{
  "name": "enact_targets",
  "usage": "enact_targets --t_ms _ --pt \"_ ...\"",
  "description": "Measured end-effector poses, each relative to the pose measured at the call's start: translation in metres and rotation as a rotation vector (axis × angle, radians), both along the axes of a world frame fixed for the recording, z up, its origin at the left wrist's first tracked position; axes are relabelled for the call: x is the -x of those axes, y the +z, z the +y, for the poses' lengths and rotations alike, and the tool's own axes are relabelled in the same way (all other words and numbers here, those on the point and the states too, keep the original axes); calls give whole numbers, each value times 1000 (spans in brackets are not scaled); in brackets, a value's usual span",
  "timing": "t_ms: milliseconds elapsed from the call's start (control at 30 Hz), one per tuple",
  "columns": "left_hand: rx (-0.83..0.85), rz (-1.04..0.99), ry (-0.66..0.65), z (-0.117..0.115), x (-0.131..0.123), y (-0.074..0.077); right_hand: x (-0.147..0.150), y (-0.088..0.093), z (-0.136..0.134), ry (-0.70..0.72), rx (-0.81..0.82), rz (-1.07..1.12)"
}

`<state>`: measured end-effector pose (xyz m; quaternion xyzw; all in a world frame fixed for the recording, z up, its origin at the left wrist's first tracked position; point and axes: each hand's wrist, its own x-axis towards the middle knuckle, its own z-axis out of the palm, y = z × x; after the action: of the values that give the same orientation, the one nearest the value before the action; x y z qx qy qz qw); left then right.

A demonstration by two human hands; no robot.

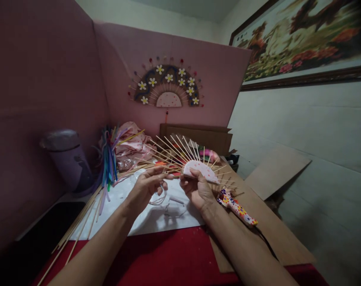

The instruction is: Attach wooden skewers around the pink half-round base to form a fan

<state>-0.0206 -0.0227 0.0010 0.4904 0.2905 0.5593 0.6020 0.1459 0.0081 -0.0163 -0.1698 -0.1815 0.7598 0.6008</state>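
My right hand (198,190) grips an unfinished fan (200,169): a pink dotted half-disc with thin bamboo sticks spreading out of its top and a colourful dotted handle (237,208) hanging below my wrist. My left hand (149,186) is just left of it, fingers curled and pinched near the sticks, with a thin pale string (159,200) looping beneath it. Both hands hover above a white sheet (156,218) on the red table.
A finished flowered fan (167,86) hangs on the pink partition. Loose bamboo sticks (79,226), coloured strips (108,163), a purple lidded jar (67,159), pink cloth (131,145) and a cardboard box (210,137) lie behind. A wooden board (258,230) is at right.
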Motion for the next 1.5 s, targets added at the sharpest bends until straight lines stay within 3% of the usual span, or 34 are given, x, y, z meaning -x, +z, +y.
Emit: enact_targets --t_ms 100,167,333,500,733,833,967,1033,1100,1200,1233,1300,1367,1500 --pt "22 192 -23 5 0 -7 -8 5 5 -57 -33 34" --pt "-16 357 80 12 3 -11 -16 9 9 -108 -84 62" --pt "-216 827 698 21 29 -5 -30 14 18 -199 -120 93" --pt "-127 1297 1125 18 55 11 -32 15 18 -200 -139 137" --pt "11 1380 1467 15 85 20 -41 20 18 -264 -171 146" --pt "60 1415 1540 16 97 19 -41 19 19 -262 -190 142" --pt "-68 1466 1336 25 92 12 -30 11 19 -214 -166 74" --pt "-217 1286 1249 28 77 8 -21 6 17 -182 -149 41" --pt "-305 946 974 26 55 6 -11 3 11 -134 -149 24" --pt "-183 365 400 17 20 5 2 2 -1 -59 -133 12" --pt "-154 254 239 13 11 4 5 3 -5 -38 -124 8" --pt "-129 98 45 6 -2 3 10 5 -12 -7 -109 -5" --pt "-91 42 -48 1 -6 4 13 6 -15 10 -94 -29" --pt "9 -7 -37 -2 2 9 13 5 -15 10 -95 -44"
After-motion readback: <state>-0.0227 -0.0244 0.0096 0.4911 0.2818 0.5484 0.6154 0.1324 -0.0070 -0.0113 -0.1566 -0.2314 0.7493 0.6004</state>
